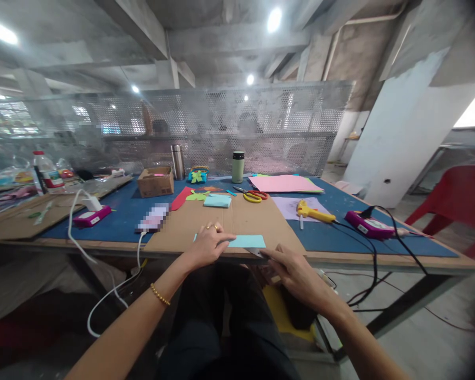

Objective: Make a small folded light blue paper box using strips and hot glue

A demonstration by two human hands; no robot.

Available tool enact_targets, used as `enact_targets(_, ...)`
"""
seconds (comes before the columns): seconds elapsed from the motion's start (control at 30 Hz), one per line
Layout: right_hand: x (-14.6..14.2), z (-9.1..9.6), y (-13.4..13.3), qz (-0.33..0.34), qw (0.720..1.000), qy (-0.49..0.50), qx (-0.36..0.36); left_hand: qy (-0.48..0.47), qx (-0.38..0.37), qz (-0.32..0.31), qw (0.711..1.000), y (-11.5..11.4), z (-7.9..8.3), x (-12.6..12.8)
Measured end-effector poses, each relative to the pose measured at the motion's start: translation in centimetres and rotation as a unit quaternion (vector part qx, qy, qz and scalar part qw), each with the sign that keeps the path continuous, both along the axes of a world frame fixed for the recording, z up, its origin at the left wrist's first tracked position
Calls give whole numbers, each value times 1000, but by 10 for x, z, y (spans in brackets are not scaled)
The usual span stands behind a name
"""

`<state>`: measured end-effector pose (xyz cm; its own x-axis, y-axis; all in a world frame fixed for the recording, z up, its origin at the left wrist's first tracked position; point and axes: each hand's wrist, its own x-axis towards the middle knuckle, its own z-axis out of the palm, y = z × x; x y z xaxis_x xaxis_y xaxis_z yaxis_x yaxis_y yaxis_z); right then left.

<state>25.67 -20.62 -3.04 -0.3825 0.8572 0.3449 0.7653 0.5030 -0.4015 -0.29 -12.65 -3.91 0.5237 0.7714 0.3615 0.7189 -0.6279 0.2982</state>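
My left hand [209, 245] lies flat with fingers spread on a light blue paper sheet [247, 241], pressing it onto a brown cardboard mat [237, 219] at the table's near edge. My right hand [291, 266] is closed around a small blade-like tool [255, 252] whose tip touches the paper's lower edge. The tool is mostly hidden by my fingers. A gold ring and a bead bracelet are on my left hand and wrist.
On the blue table [332, 235] lie scissors [253, 196], a yellow glue gun [312, 212], a magenta power strip [370, 225], pink sheets [283, 183], a folded blue paper [217, 200], a cardboard box [155, 181], two flasks [237, 166]. A red chair [455, 203] stands right.
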Motion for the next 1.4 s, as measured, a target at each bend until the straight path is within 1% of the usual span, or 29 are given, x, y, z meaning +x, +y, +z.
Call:
enact_targets(0.17, 4, 1, -1, 2, 1000, 0, 1, 5, 0, 7, 1000, 0, 0, 1)
enact_targets(0.37, -4, 1, 6, 3, 1000, 1, 2, 2, -3, 1, 1000, -1, 3, 2)
enact_targets(0.5, -5, 1, 4, 12, 1000, 7, 2, 10, -12, 12, 1000, -1, 4, 3)
enact_targets(0.73, 2, 1, 2, 6, 1000, -1, 0, 17, 4, 11, 1000, 4, 0, 2)
enact_targets(0.93, -4, 1, 8, 8, 1000, 7, 20, 18, -3, 8, 1000, 5, -2, 1)
enact_targets(1.2, -5, 7, 0, 26, 1000, 3, -2, 4, 1, 0, 1000, 9, -4, 0)
enact_targets(1.4, -10, 7, 4, 24, 1000, 6, -5, 10, -2, 6, 1000, 10, -6, 0)
